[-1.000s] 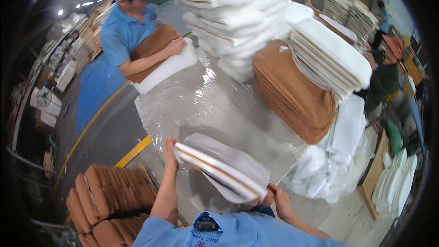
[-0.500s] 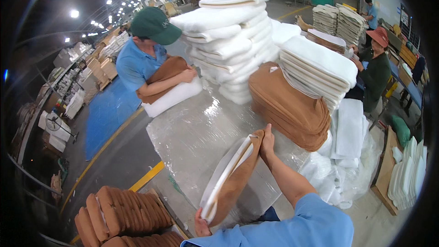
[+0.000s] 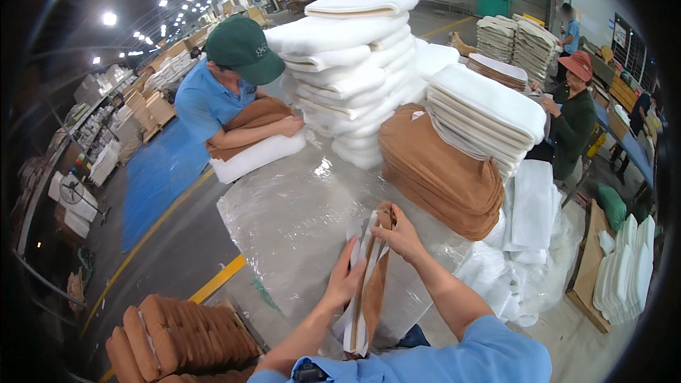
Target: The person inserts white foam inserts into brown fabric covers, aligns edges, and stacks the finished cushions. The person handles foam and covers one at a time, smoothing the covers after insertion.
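A brown cushion cover (image 3: 378, 287) with white padding inside its long open side stands on edge before me on the plastic-covered table (image 3: 284, 206). My right hand (image 3: 401, 235) grips its far end, fingers closed around the brown fabric near the corner. Along the white side of the opening, my left hand (image 3: 344, 278) holds the edge, slightly smeared by motion. The cushion's near end rests close to my body.
Stacked brown covers (image 3: 440, 170) lie at the table's right under white padding (image 3: 489, 103). A tall white padding pile (image 3: 347, 64) stands at the back. Across the table, a person in a green cap (image 3: 237, 92) leans on a brown cushion. Finished-looking brown cushions (image 3: 177, 333) are stacked lower left.
My left hand has moved from the cushion's near end up to its far half. The cushion has turned more upright, with its opening toward me. My right hand still holds the far end.
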Tool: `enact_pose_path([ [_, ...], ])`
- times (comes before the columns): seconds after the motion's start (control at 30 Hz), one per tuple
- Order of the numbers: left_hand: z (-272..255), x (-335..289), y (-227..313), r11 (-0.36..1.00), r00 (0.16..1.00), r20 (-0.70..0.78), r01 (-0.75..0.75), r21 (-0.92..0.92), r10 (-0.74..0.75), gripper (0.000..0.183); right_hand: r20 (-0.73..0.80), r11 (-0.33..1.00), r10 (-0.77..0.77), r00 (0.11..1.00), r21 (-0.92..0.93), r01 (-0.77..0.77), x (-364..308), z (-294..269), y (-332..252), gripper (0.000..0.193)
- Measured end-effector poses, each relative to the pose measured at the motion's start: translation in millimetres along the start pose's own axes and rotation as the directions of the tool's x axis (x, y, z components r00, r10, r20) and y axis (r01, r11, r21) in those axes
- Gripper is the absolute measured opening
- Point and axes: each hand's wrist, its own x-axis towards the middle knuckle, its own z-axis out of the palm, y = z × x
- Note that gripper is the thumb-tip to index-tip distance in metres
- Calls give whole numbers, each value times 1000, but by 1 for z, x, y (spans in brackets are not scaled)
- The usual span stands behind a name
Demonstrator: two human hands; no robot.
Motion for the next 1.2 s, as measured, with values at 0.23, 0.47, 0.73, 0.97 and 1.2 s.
enact_pose_path([
  [0.23,31,141,-21,969,999,20,-31,243,27,39,-28,956,62,998,-286,-68,20,-41,-11,33],
  [0.47,51,154,-13,926,991,57,-137,351,124,27,119,964,225,967,-171,-203,30,-46,-9,40],
  [0.73,57,138,-31,965,954,-194,-199,171,231,5,302,930,-6,953,-349,117,21,-40,-19,35],
  [0.97,51,125,-41,989,954,-267,-109,104,133,4,409,872,-149,900,-375,315,10,-29,-31,28],
  [1.2,34,127,-45,984,942,-289,-150,96,172,5,415,996,-78,906,-8,90,17,-25,-14,29],
])
